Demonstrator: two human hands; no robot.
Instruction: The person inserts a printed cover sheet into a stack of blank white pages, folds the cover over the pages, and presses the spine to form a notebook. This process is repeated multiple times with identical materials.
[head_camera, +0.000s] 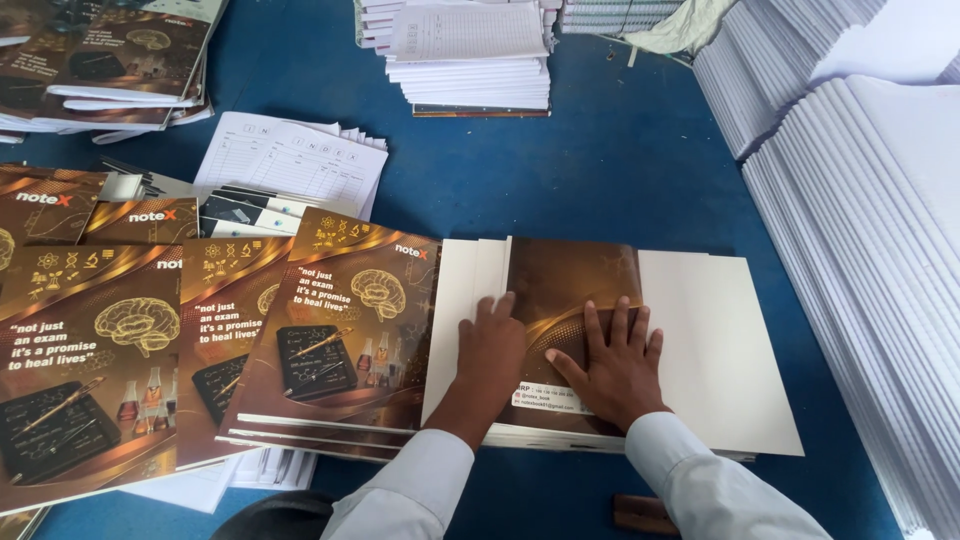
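Brown cover sheet (575, 280) lying flat under both hands, front-centre of blue tabletop (560, 180), on top of a low stack of white sheets (715, 340). Right hand (615, 365) spread flat, palm down, fingers apart, pressing lower part of cover; no grip closed on anything. Left hand (490, 350) just beside it, fingers together, flat, lying across cover's left edge & onto white paper beside it; also open, nothing pinched. Cover extends away from fingertips toward far side; white label strip (535, 400) showing between the two wrists. Both sleeves white.

Left of hands, touching stack: fanned row of finished notebooks (330, 340) w/ brown-gold covers showing brain & blackboard art, overlapping each other toward left edge. Behind those: loose white printed form sheets (295, 160). Far left corner: another pile of brown covers (110, 60). Far centre: stack of white printed pages (470, 60). Right side: tall rows of white paper bundles (860, 200), well apart from hands. Small brown block (645, 512) at near edge, below right sleeve.
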